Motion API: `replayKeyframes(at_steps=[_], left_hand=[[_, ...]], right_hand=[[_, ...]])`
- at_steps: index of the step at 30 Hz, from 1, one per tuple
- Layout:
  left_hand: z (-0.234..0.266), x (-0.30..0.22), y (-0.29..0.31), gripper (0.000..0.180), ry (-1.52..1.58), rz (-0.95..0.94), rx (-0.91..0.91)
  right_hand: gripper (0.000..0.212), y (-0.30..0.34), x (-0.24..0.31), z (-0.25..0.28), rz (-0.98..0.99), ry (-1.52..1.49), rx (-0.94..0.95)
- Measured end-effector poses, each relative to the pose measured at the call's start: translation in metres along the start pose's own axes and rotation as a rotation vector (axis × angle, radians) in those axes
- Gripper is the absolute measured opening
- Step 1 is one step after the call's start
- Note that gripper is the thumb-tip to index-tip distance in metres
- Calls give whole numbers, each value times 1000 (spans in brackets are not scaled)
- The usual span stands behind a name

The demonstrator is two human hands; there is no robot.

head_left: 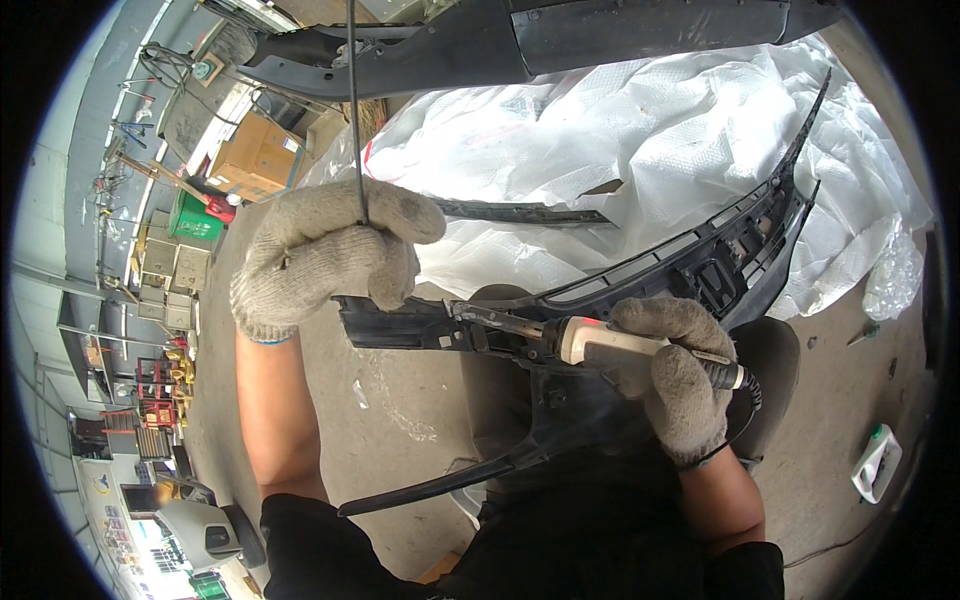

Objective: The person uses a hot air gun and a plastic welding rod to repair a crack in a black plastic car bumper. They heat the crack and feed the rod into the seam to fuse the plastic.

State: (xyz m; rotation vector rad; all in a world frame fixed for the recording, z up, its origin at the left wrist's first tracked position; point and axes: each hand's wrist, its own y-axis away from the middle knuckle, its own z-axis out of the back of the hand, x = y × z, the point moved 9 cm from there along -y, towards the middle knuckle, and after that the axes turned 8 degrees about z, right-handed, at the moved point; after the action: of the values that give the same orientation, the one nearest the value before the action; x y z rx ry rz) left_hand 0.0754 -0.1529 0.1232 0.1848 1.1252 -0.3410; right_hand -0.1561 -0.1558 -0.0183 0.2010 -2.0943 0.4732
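My left hand (325, 240), in a knitted grey-white work glove, is closed around a thin dark rod (353, 110) that rises from its fingers. My right hand (688, 375), gloved alike, grips a hot-air welding gun (595, 342) with a beige body, a metal nozzle and a cord at its rear. The nozzle points left and lies over the narrow left part of a black plastic car grille (405, 325); whether it touches is unclear. The grille rests across my lap, its slatted side reaching to the upper right. My left hand is just above the grille's left end.
Crumpled white wrapping sheet (600, 120) lies ahead, bearing a narrow black strip (530, 213). Beyond it is a large dark bumper (440, 55). A white jug (877, 463) stands at the right; a cardboard box (257, 157) and green bin (195, 217) are at the left.
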Motion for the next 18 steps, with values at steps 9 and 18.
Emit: replayKeyframes(at_steps=[9, 18], left_hand=[[-3, -3, -3, 36, 31, -16, 0], [0, 0, 0, 36, 25, -23, -8]], right_hand=[[36, 1, 1, 3, 29, -21, -48], [37, 1, 0, 3, 26, 4, -55]])
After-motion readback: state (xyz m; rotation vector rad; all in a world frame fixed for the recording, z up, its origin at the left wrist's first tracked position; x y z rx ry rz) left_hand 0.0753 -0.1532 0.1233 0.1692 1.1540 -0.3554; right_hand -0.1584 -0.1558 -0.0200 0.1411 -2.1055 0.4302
